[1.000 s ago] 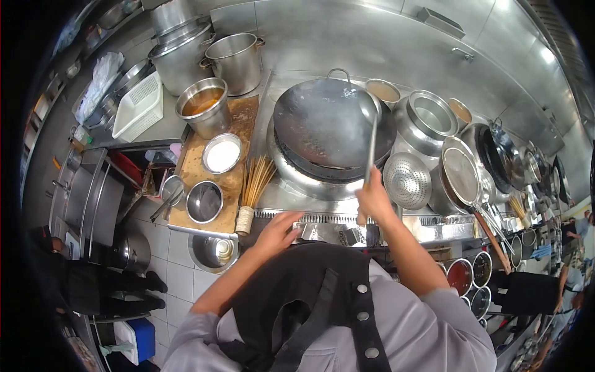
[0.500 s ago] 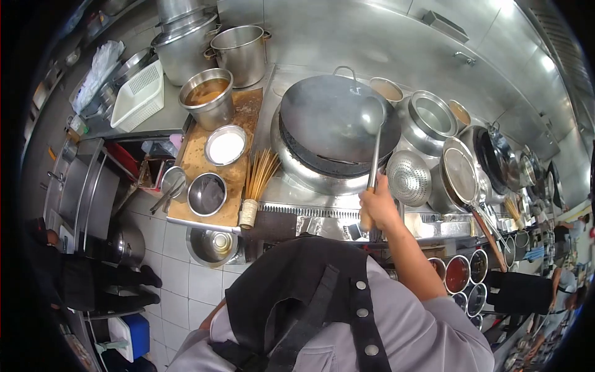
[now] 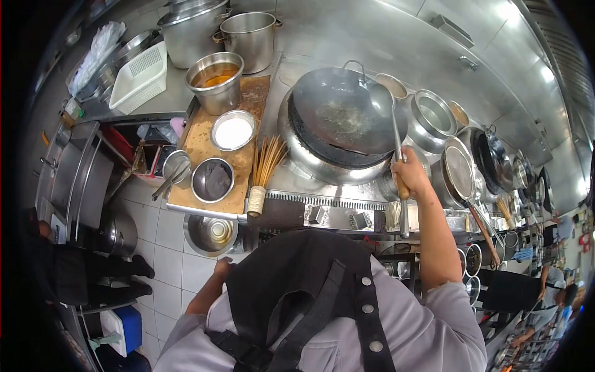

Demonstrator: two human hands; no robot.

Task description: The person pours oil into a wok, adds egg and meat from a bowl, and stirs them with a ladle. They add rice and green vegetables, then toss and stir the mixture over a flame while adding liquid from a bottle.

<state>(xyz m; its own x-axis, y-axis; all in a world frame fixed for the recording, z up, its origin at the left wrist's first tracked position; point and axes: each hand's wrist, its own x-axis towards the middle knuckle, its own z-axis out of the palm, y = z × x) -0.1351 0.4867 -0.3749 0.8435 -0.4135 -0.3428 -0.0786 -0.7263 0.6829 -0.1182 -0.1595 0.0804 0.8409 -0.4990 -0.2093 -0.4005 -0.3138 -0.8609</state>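
My right hand (image 3: 410,170) is closed around the wooden-ended handle of a metal ladle (image 3: 379,100). The ladle's bowl is at the right inner side of a large dark wok (image 3: 310,102), below its loop handle. Bubbling liquid (image 3: 344,119) lies in the wok's middle, with steam above. A perforated skimmer (image 3: 387,186) is partly hidden behind my right hand. Low on the left, my left hand (image 3: 224,266) shows beside my apron, near a steel basin (image 3: 207,245) under the board; its fingers are too small and partly hidden to read.
Left of the wok, a brown board (image 3: 186,146) carries a pot of amber liquid (image 3: 217,77), a bowl of white contents (image 3: 233,130), a bowl with a dark piece (image 3: 212,180) and a bamboo brush (image 3: 263,173). Pots and strainers (image 3: 459,170) stand right. Another person (image 3: 93,273) is at left.
Bubbling liquid now shows in the wok, which looked smoky and bare before. My right hand has shifted right and up with the ladle. My left hand has come into view.
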